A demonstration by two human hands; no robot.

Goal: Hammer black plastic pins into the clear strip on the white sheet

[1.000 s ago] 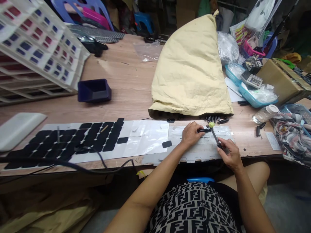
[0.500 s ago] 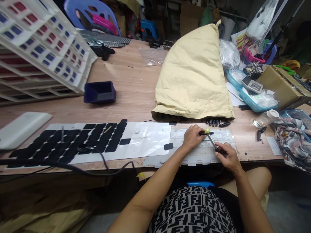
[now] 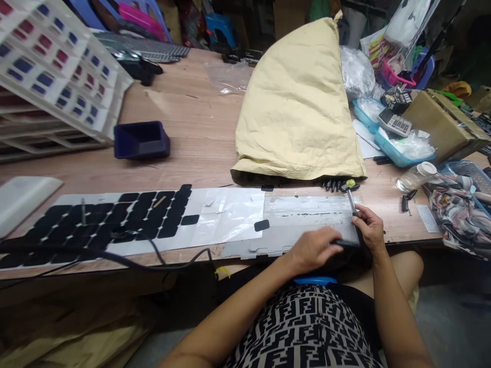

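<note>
Hammer (image 3: 352, 202) gripped in right hand (image 3: 370, 228), extending forward, black piece (image 3: 348, 243) pinched in left hand (image 3: 316, 249), jutting rightward

Hammer (image 3: 352, 201): yellow-green head, silver shaft, dark grip. In right hand (image 3: 369, 227), slanted, head end pointing away from the person. Black piece (image 3: 348, 244): slim, straight, roughly crosswise, left end in left hand (image 3: 316, 249), right end beside hammer's grip. Contact there unclear; fine detail too blurred.

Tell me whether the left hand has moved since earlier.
Yes: the left hand has moved away from the yellow sack, to the near edge of the table.
</note>
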